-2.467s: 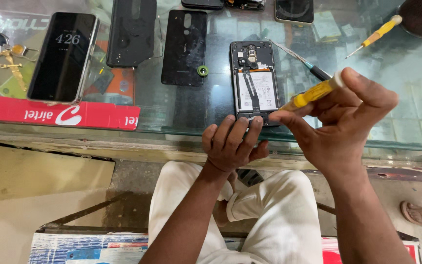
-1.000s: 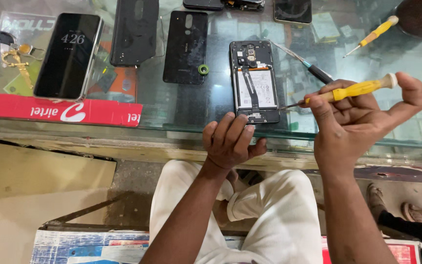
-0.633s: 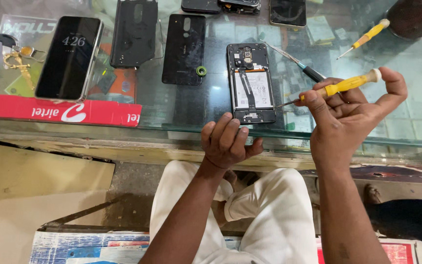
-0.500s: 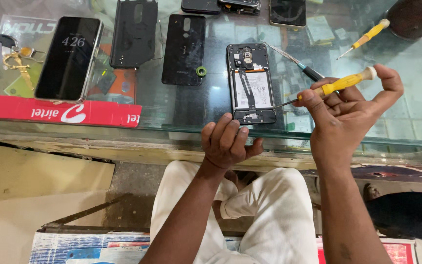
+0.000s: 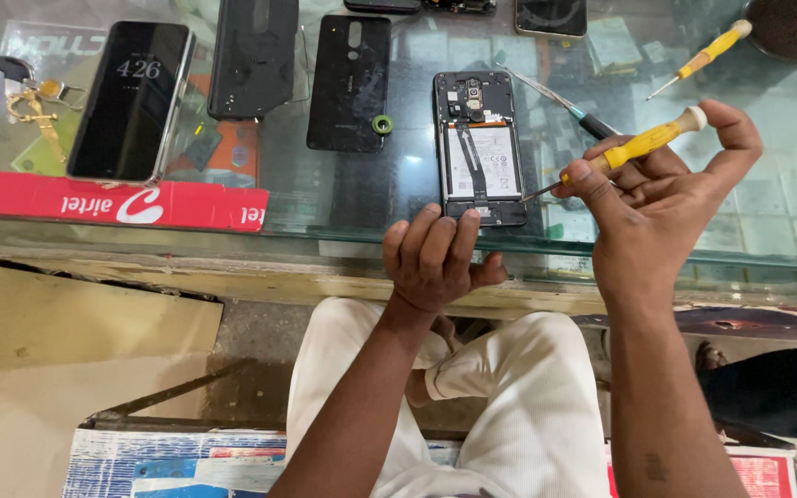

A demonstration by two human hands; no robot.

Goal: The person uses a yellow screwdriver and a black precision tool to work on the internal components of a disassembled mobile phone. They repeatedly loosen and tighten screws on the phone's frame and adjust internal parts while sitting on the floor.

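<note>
In the head view, the right hand [image 5: 661, 207] is clamped on a small yellow screwdriver [image 5: 643, 144]: thumb and fingers grip its handle, and the index finger presses on the white cap at the end. The thin metal tip points to the left, toward the right edge of the opened phone [image 5: 479, 148], which lies face down on the glass counter [image 5: 767, 221] with its back cover off, so the battery and the camera part are visible. I cannot tell if the tip touches the phone. The left hand [image 5: 435, 258] is loosely curled, its fingertips resting at the lower edge of this phone; it grips nothing. Left of the phone lies a black back cover [image 5: 350, 81], with a small green ring [image 5: 382, 124] at its right edge. A second yellow screwdriver [image 5: 703, 57] lies well apart, at the upper right.
</note>
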